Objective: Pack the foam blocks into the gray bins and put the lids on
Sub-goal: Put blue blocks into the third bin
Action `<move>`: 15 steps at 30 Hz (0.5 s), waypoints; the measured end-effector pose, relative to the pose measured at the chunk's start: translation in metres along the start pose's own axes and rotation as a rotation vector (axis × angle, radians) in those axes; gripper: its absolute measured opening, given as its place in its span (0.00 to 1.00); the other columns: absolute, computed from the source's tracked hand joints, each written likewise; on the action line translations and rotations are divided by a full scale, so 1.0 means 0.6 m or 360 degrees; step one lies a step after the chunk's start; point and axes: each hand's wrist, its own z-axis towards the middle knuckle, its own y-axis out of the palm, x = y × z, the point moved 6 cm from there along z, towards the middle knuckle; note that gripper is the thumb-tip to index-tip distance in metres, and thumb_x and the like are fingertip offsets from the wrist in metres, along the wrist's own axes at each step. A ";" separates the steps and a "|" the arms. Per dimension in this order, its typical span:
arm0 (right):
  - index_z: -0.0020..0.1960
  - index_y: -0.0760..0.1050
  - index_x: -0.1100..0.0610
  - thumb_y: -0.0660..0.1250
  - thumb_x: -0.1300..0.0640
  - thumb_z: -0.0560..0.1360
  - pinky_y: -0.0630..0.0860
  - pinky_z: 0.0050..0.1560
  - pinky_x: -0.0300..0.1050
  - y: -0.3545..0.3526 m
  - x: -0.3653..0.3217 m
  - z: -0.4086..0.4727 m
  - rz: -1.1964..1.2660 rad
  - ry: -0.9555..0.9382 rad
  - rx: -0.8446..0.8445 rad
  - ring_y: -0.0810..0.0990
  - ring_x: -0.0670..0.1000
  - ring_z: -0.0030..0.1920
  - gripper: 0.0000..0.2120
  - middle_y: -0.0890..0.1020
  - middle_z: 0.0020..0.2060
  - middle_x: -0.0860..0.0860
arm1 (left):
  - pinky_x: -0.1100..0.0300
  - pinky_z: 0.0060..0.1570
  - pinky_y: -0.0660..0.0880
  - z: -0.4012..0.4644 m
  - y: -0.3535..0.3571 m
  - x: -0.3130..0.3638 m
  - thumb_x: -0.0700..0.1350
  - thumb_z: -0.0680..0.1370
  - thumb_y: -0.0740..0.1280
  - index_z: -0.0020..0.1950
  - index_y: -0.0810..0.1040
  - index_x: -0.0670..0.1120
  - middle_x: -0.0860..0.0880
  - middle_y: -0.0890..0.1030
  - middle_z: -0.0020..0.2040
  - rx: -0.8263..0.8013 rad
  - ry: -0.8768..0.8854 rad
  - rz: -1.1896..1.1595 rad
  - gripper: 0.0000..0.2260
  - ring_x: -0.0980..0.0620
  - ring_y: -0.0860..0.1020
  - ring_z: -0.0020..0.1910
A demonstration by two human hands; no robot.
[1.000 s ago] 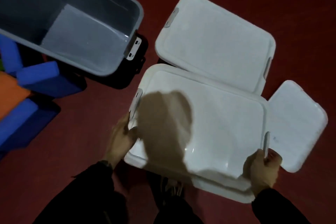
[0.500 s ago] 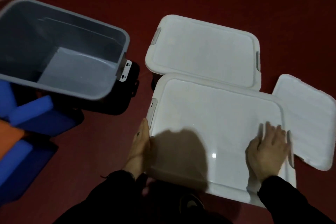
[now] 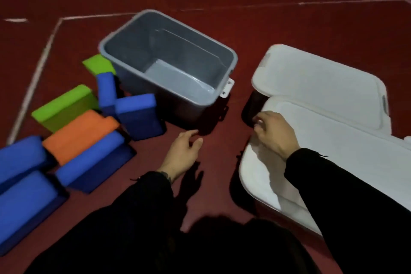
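The near white plastic lid (image 3: 347, 158) runs off the right and lower-right edge and is crossed by the black right sleeve (image 3: 347, 198), and the right hand (image 3: 274, 134) covers its near-left corner, where the curled fingertips are too blurred to show whether they grip the rim. The far white lid (image 3: 320, 87) is partly covered by the near one, and whatever lies under either lid is hidden apart from a dark patch (image 3: 252, 107) at the left. Two blue foam blocks (image 3: 24, 202) are cut by the left edge, and the open gray plastic bin (image 3: 169, 66) hides part of a green foam block (image 3: 99, 65).
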 end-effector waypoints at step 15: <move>0.68 0.75 0.47 0.65 0.48 0.75 0.76 0.61 0.55 0.265 -0.459 0.123 -0.0010 -0.0764 -0.0634 0.77 0.57 0.64 0.21 0.79 0.63 0.52 | 0.52 0.69 0.67 -0.084 -0.288 -0.304 0.48 0.82 0.65 0.74 0.71 0.43 0.43 0.73 0.71 0.0481 -0.0432 0.0194 0.21 0.45 0.71 0.71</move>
